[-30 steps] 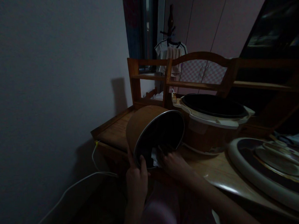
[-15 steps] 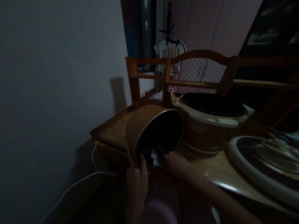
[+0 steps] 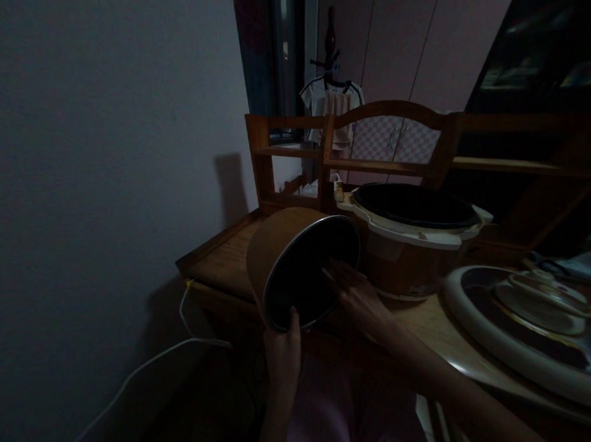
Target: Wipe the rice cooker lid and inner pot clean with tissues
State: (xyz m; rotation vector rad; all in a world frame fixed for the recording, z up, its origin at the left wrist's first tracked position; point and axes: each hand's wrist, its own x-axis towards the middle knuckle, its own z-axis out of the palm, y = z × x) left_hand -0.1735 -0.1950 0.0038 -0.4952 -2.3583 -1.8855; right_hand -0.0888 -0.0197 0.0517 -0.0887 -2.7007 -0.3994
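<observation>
An inner pot [image 3: 286,238] with a tan outside, dark inside and shiny metal rim lies tilted on its side at the desk's edge, its mouth turned toward me. My left hand [image 3: 283,345] is closed on the lower rim, thumb over the edge and fingers behind the wall. Inside the mouth, by the right part of the opening, is my right hand [image 3: 357,297]. Its fingers press against the inner wall over a thin white cloth [image 3: 327,273]; only a small pale bit of that shows in the dark.
A cooker body [image 3: 403,261] with a white rim stands right of the pot. Farther right a round lid [image 3: 508,341] lies on the wooden desk [image 3: 223,265]. Wooden shelves [image 3: 387,165] rise behind. A white cable [image 3: 149,363] hangs by the left wall.
My right hand has moved up and right inside the pot, taking the white cloth along. My left hand has shifted slightly right along the rim. The view has turned a little.
</observation>
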